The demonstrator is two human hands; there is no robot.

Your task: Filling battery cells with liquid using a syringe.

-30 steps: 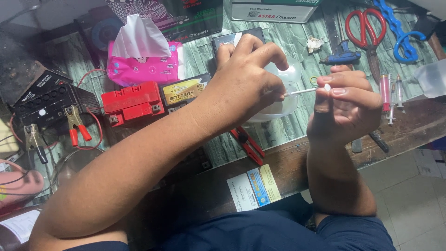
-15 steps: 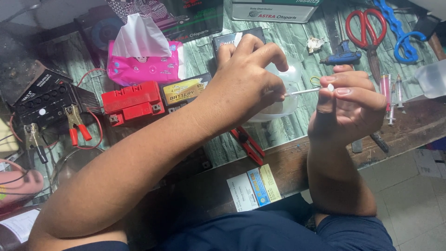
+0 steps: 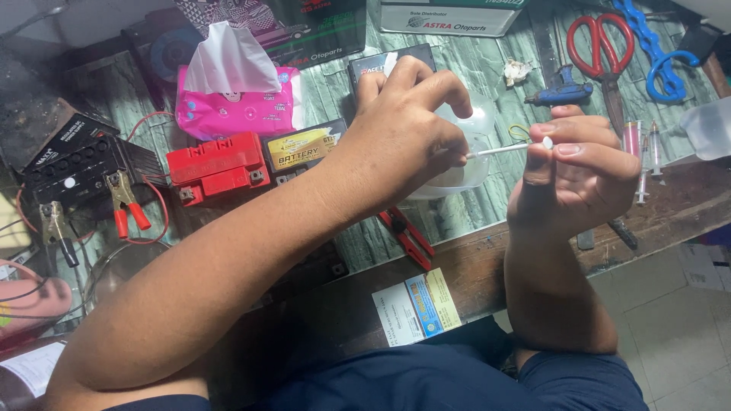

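A clear plastic bowl (image 3: 464, 164) sits hemmed in on the workbench, with a red battery (image 3: 218, 167) to its left, syringes (image 3: 638, 156) to its right, and bare tabletop (image 3: 472, 217) open just in front.

Single head-worn view, looking steeply down — close over cluttered workbench (image 3: 472, 221)

Workbench (image 3: 472, 266): dark wooden front edge, green stone-pattern covering behind. On it: pink tissue pack (image 3: 236, 110); red battery (image 3: 217, 167); black battery charger (image 3: 76, 164) with clamps; red utility knife (image 3: 407, 237); clear plastic bowl (image 3: 464, 171); red-handled scissors (image 3: 601, 46); blue glue gun (image 3: 562, 90); syringes (image 3: 641, 152); printed card (image 3: 415, 306) at front edge.
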